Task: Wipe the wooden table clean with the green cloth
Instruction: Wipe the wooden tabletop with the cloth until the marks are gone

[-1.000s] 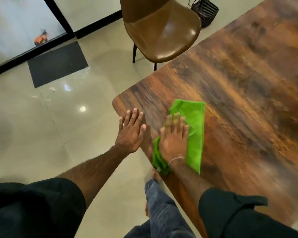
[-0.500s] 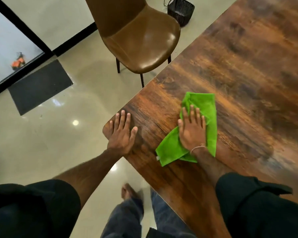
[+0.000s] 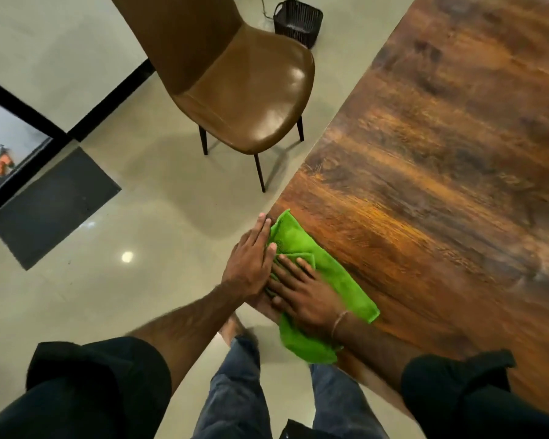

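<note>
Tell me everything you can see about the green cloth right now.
The green cloth is bright lime, soft and fuzzy like microfibre, rumpled and loosely folded rather than spread flat. It lies at the corner of the wooden table, along its near edge, with its lower end hanging slightly past that edge. The right hand presses flat on its middle, fingers spread. The left hand rests against its left side at the table corner, overlapping the right hand's fingertips.

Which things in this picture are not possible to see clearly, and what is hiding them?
- Wooden table, head view: far and right parts cut by the frame edges.
- Table corner: covered by the left hand, right hand and green cloth.
- Dirt on the table: lost in dark grain and blur.
- Black basket: contents too small.
</note>
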